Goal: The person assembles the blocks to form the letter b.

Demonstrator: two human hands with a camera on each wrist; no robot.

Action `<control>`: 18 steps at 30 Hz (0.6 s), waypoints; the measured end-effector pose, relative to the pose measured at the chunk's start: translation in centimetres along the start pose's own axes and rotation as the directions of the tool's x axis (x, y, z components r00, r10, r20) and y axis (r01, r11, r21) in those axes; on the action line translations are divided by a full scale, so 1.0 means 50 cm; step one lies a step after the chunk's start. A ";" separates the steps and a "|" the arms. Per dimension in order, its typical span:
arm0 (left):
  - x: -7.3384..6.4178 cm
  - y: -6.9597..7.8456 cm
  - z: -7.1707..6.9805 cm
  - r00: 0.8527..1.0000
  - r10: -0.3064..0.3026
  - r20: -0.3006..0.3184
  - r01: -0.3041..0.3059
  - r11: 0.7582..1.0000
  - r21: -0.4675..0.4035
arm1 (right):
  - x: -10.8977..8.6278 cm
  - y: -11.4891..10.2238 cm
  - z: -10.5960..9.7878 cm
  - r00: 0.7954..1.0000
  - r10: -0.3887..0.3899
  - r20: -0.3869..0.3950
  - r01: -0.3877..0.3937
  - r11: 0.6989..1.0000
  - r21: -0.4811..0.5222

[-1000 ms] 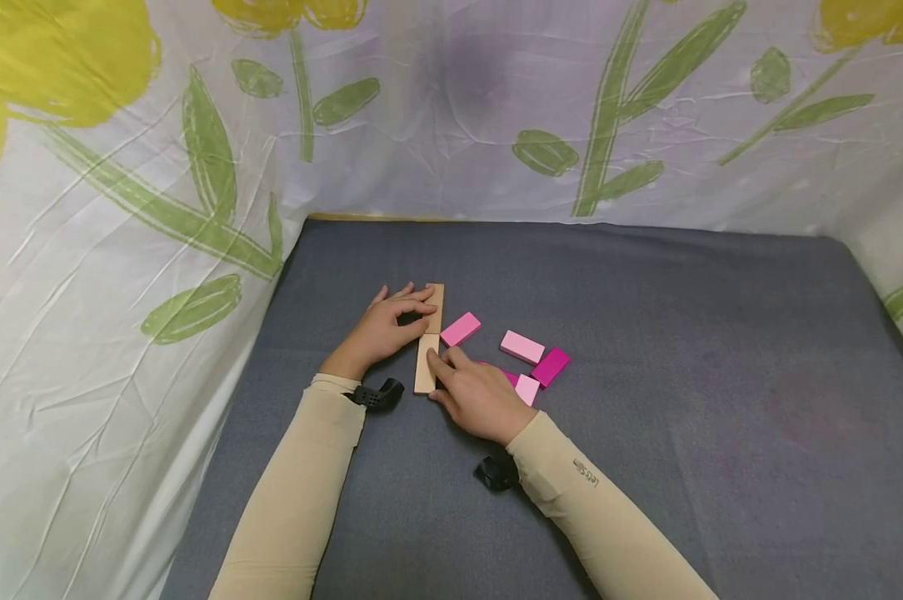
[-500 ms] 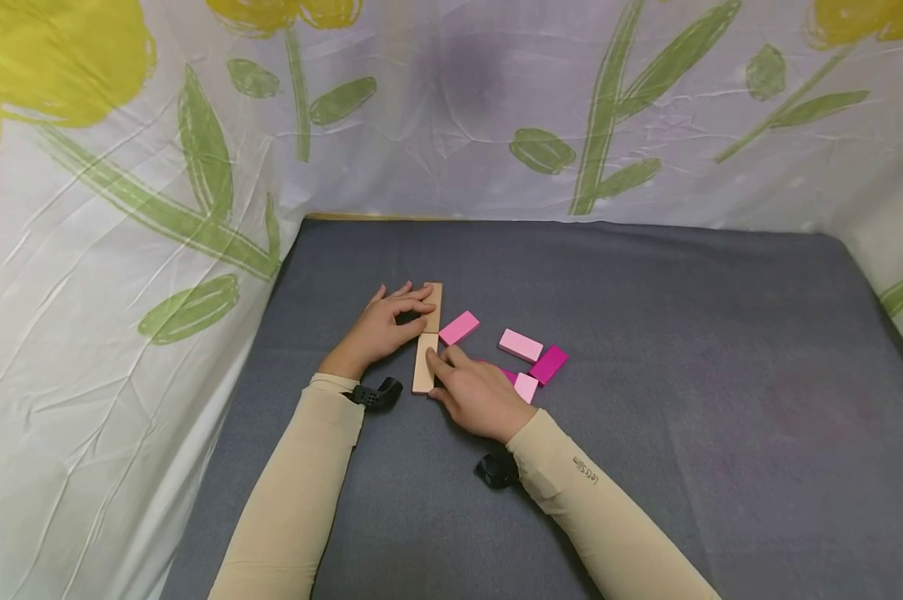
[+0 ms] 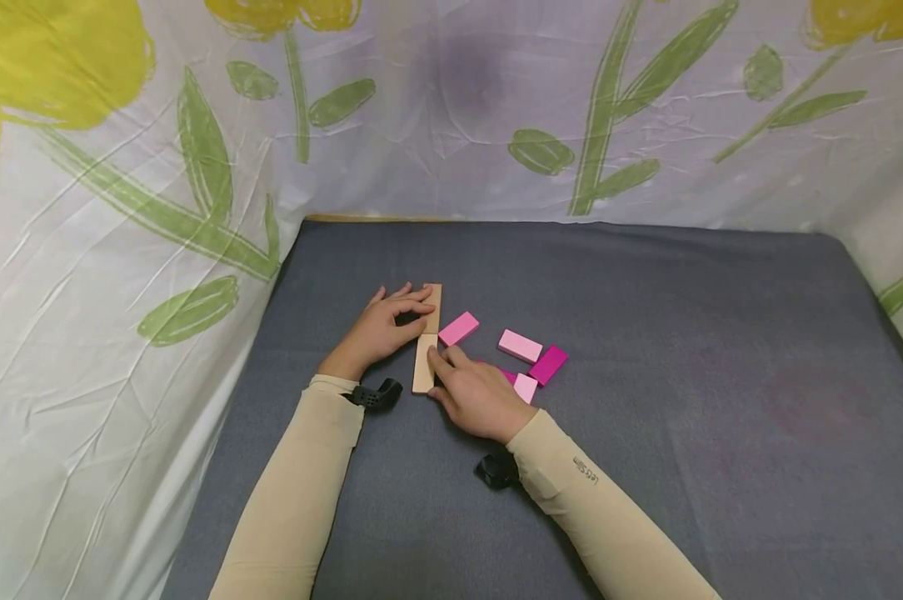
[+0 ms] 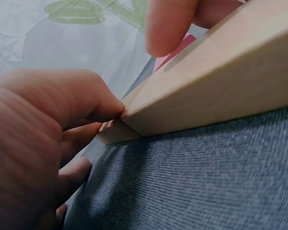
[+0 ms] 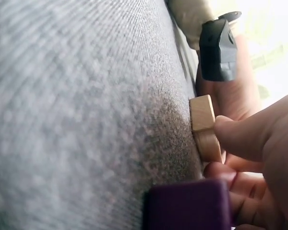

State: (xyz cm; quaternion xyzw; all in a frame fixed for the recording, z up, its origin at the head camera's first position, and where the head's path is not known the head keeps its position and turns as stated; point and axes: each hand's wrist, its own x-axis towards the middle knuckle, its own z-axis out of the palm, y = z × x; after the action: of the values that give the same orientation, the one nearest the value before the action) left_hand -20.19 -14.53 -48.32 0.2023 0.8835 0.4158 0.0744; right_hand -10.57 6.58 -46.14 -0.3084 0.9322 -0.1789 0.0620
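Two pale wooden blocks lie end to end on the grey cloth. My left hand (image 3: 380, 329) pinches the far wooden block (image 3: 434, 312); in the left wrist view a fingertip (image 4: 116, 109) meets it by the seam between the two. My right hand (image 3: 481, 396) holds the near wooden block (image 3: 424, 367), the index finger on its top and the thumb by its near end. In the right wrist view, the right thumb (image 5: 230, 132) touches this block and other fingers sit beside it. A pink block (image 3: 459, 328) lies slantwise by the seam.
Right of my right hand lie a light pink block (image 3: 521, 346), a magenta block (image 3: 550, 366) and another light pink block (image 3: 525, 388). One more magenta block (image 3: 509, 377) is partly hidden by that hand. A flowered curtain (image 3: 451, 125) hangs behind the table.
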 end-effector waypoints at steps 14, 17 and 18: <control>-0.003 0.005 0.001 1.000 -0.006 -0.006 0.006 1.000 -0.004 | -0.012 0.010 -0.028 0.995 0.021 -0.100 -0.007 0.989 0.144; -0.001 0.004 0.000 1.000 0.000 -0.006 0.000 1.000 -0.009 | -0.018 0.018 -0.047 0.992 0.028 -0.125 -0.013 0.992 0.125; -0.001 0.003 0.000 1.000 0.000 -0.005 0.000 1.000 -0.007 | -0.020 0.021 -0.055 0.991 0.034 -0.126 -0.019 0.993 0.119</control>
State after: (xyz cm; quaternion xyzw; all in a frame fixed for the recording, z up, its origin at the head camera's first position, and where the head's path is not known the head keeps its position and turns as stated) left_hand -20.13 -14.47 -48.20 0.2013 0.8822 0.4194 0.0729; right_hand -10.97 8.78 -44.00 -0.2798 0.9262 -0.2517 0.0227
